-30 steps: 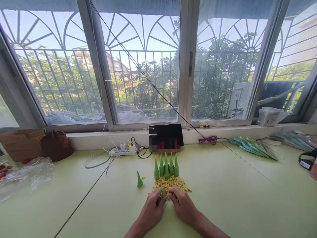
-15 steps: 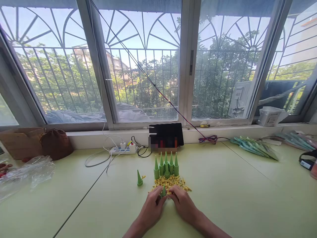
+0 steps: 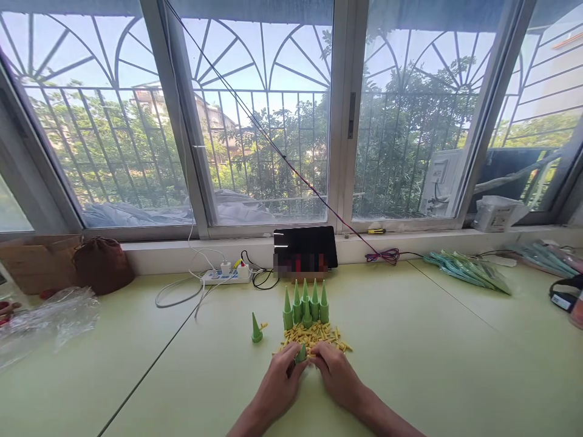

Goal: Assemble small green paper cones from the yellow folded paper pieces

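Observation:
My left hand [image 3: 283, 371] is closed around a green cone [image 3: 301, 354], whose pointed tip rises above the thumb and tilts a little to the right. Close beside it, the fingers of my right hand [image 3: 334, 368] pinch a small yellow peg [image 3: 311, 355] against the cone's side; the fingers partly cover the contact. Just beyond both hands spreads a pile of small yellow pegs [image 3: 314, 333]. Behind the pile several green cones [image 3: 297, 306] stand upright in a cluster. Another green cone [image 3: 257, 331] stands alone to the left, with a yellow peg [image 3: 263, 325] at its side.
A dark-screened device [image 3: 305, 249] leans at the back by the window sill. Left of it lie a power strip [image 3: 228, 276] and cables. Plastic packets [image 3: 469, 270] lie back right; a brown bag [image 3: 102, 267] and clear plastic wrap [image 3: 59, 315] are at the left.
The green cone in my left hand has tipped slightly, its point now a little lower and further right. Both hands stay in nearly the same place.

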`<action>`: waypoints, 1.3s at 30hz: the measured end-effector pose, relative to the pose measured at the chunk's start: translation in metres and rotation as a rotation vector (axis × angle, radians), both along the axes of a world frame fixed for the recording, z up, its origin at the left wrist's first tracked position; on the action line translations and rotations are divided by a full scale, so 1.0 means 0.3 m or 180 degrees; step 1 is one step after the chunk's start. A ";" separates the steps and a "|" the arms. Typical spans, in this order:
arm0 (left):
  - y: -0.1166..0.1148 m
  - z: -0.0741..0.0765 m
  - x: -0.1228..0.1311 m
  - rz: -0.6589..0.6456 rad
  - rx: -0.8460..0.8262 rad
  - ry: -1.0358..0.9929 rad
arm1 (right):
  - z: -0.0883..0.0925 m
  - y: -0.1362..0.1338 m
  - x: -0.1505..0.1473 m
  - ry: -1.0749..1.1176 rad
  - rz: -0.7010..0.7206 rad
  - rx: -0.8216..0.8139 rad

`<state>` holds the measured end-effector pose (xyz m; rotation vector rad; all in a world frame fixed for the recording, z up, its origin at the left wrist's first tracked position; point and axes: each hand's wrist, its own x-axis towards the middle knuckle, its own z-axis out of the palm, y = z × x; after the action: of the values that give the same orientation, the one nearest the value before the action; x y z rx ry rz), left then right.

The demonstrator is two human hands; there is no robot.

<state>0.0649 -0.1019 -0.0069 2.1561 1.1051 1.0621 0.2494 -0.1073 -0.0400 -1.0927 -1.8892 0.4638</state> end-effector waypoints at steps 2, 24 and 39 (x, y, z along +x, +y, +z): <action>0.003 -0.005 -0.001 -0.0009 0.0000 0.0042 | 0.002 -0.001 0.000 0.0003 -0.0005 -0.0026; -0.003 -0.020 -0.007 0.0014 -0.0030 0.0012 | -0.019 0.007 -0.005 0.0123 -0.0007 0.0288; 0.017 -0.048 -0.017 -0.0047 -0.0176 0.0095 | -0.021 0.013 -0.004 0.0190 -0.0054 0.0213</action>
<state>0.0598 -0.0968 -0.0214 2.1402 1.1172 0.9844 0.2483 -0.1035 -0.0462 -1.0390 -1.8292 0.4162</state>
